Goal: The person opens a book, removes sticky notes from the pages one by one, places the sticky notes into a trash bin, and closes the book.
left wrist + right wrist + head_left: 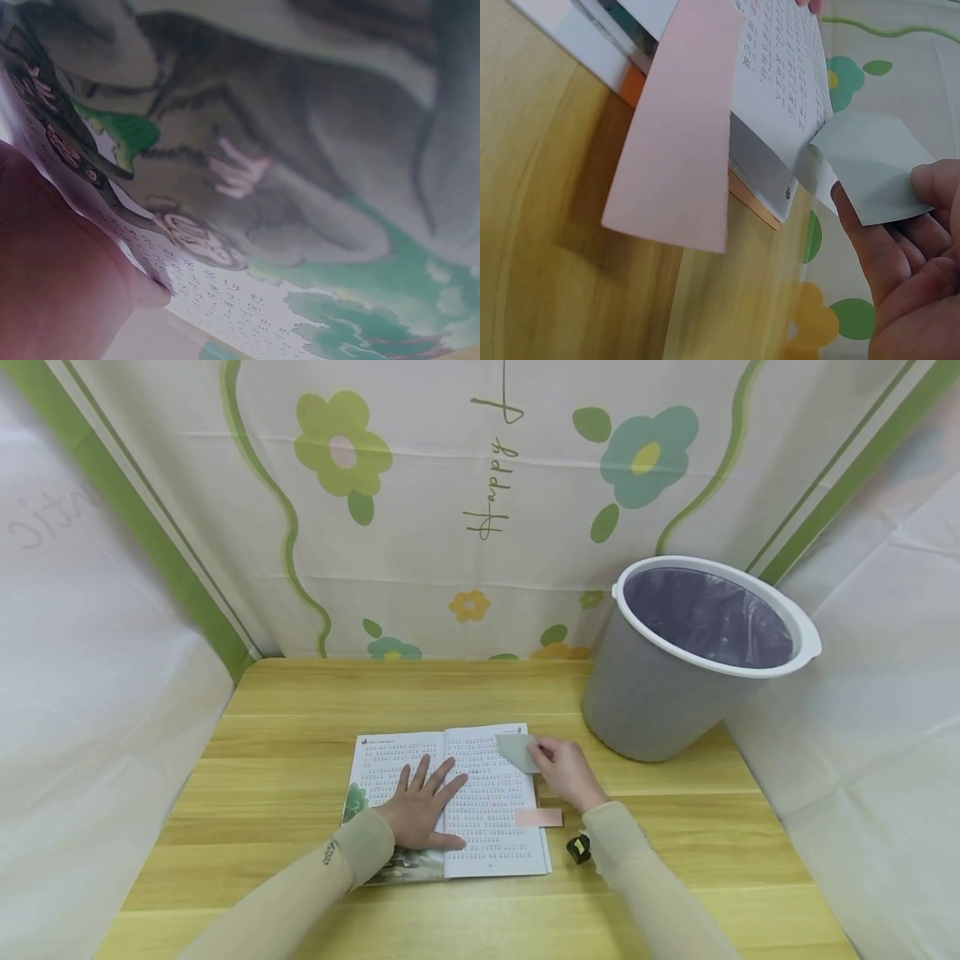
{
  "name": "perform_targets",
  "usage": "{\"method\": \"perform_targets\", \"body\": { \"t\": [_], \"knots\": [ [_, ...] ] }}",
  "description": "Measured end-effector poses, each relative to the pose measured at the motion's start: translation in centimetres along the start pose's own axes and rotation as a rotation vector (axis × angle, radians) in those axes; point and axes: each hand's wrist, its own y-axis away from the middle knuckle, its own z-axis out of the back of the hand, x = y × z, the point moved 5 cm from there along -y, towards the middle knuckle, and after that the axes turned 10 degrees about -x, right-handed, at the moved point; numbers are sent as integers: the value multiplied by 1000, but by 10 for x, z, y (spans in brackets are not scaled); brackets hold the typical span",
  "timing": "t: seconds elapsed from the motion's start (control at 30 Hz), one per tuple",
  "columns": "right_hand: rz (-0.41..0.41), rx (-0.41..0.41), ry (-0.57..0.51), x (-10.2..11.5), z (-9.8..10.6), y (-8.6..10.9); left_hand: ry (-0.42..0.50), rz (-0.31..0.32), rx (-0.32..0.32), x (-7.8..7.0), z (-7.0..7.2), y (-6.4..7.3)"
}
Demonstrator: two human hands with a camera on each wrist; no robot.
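An open book [491,835] with printed text and pictures lies on the wooden table. My left hand [416,810] rests spread over its middle, across the fold, with the fingers straight. In the left wrist view, a picture page [300,150] fills most of the frame beside the hand. My right hand [566,770] pinches a pale green paper slip [516,752] between thumb and fingers at the upper right of the right page. Lower on that page, a pink paper strip [538,817] sticks out past the edge; the right wrist view shows this pink strip [675,135] up close.
A grey trash bin [645,693] with a white rim and a dark liner stands at the table's back right. Near the right sleeve lies a small black object [579,848] with a yellow mark. A flower-patterned curtain [420,552] hangs behind the table [285,710].
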Motion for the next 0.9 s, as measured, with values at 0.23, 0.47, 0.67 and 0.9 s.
{"method": "perform_targets", "body": {
  "t": [0.23,0.47,0.67,0.9],
  "knots": [
    [-4,-5,-31,-2,6,-2,6,4,-3,0,-1,0],
    [-6,-18,-20,-4,11,-4,5,5,-10,2,-4,0],
    [-14,-28,-21,-5,16,-5,8,2,-15,1,-5,0],
    [-39,-18,-11,-5,23,-6,5,6,-5,0,-2,0]
  ]
}}
